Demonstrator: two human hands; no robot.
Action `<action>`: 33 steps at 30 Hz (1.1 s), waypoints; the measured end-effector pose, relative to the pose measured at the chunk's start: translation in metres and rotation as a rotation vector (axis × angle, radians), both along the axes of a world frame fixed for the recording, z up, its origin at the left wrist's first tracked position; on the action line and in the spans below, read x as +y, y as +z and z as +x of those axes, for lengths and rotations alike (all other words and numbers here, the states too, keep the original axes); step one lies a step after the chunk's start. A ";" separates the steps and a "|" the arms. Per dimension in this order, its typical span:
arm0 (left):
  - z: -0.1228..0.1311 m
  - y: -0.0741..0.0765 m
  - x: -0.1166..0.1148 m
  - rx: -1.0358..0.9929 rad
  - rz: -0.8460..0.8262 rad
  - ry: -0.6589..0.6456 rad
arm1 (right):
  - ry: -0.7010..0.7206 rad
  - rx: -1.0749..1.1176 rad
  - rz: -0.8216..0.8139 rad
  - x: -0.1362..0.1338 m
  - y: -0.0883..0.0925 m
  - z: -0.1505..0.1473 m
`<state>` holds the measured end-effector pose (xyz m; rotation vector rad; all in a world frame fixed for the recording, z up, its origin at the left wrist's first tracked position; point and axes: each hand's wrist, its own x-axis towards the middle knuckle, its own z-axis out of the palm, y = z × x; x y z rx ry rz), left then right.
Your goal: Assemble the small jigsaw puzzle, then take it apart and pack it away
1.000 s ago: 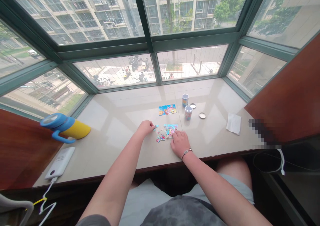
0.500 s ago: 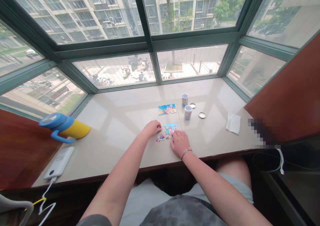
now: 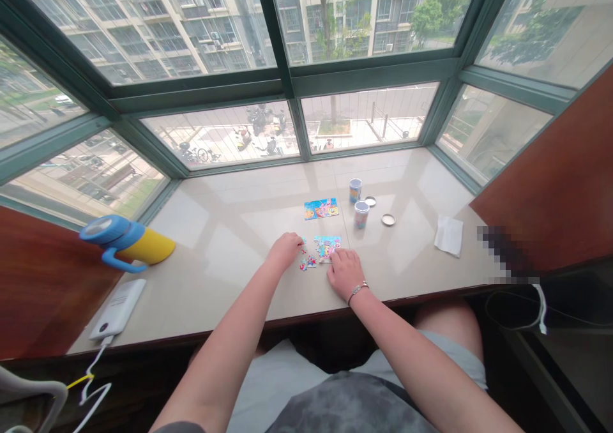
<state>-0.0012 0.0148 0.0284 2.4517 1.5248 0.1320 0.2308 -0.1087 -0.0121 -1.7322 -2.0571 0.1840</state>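
A partly assembled jigsaw puzzle (image 3: 327,246), bright blue with yellow and pink figures, lies flat on the pale sill. My right hand (image 3: 345,273) rests palm down at its lower right, fingers laid out over the corner. Just left of the puzzle are several loose puzzle pieces (image 3: 308,263), some red and blue. My left hand (image 3: 286,251) is at the upper left of these pieces, its fingertips pinched together; whatever is between them is too small to make out. Behind the puzzle lies a rectangular colourful picture card (image 3: 320,209).
Two small printed tins (image 3: 361,216) stand behind my right hand, with two round lids (image 3: 388,220) beside them. A white tissue (image 3: 449,235) lies farther right. On the left are a yellow and blue bottle (image 3: 148,245) and a white power bank (image 3: 117,309) with a cable. Windows enclose the sill.
My left hand has shifted slightly left, away from the puzzle, uncovering some loose pieces. My right hand stays on the puzzle's corner. The view has moved a little.
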 end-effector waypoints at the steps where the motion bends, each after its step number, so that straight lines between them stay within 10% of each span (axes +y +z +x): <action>1: 0.002 0.000 -0.006 -0.024 0.006 -0.018 | 0.001 0.000 0.002 0.000 0.000 0.000; 12: 0.045 -0.013 -0.060 -0.165 -0.021 -0.004 | -0.001 -0.022 0.009 -0.001 0.000 -0.001; 29: 0.003 -0.015 -0.066 -0.225 -0.097 0.327 | -0.003 -0.033 0.006 -0.002 -0.001 -0.002; 33: 0.007 -0.017 -0.072 -0.261 0.044 0.200 | 0.002 -0.015 0.016 -0.002 0.000 -0.002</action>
